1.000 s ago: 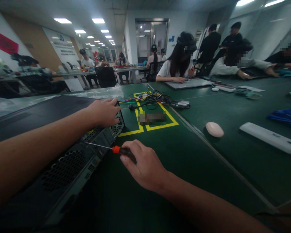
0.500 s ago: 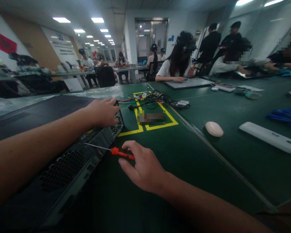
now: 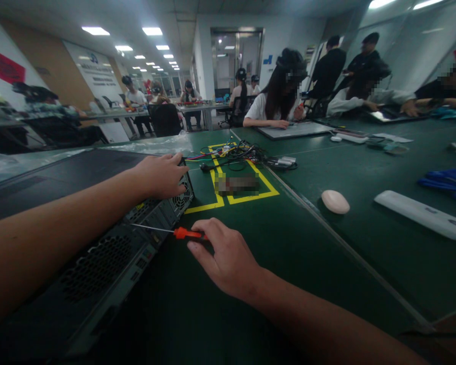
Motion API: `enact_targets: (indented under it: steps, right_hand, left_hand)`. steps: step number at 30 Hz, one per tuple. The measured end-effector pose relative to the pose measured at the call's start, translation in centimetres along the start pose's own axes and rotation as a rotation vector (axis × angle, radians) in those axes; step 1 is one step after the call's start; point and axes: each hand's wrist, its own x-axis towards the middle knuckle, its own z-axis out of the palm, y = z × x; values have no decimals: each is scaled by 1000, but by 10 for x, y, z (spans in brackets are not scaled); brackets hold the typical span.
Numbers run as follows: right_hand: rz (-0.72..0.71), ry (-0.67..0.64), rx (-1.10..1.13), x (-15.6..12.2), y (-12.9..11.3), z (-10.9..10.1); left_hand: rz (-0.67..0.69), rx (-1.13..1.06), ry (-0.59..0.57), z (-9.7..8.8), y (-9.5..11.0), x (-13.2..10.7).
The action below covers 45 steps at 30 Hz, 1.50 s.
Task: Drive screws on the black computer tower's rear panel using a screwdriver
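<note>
head view, right hand (image 3: 230,258) pinching screwdriver (image 3: 183,233), long axis pointing leftward; left hand (image 3: 162,175) spread

The head-worn camera looks forward and down over the flat dark-green table (image 3: 307,258), close to the boxy black metal case (image 3: 95,266) at eight o'clock, far from the metal-framed glass door (image 3: 237,56) at twelve.

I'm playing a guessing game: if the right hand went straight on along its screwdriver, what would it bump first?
Probably the back of the computer case: the right hand points its screwdriver there. Exact depth is unclear.
</note>
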Motion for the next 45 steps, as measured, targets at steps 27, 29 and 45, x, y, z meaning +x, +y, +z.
enact_targets:
  steps: [27,29,45]
  right_hand:
    - [27,-59,37,0,-2,-1]
    - [27,-58,38,0,-2,0]
    - [14,-42,29,0,1,1]
  left_hand:
    - [4,-58,14,4,-3,2]
    - [4,-37,4,2,-2,2]
    - [1,-42,13,3,-2,2]
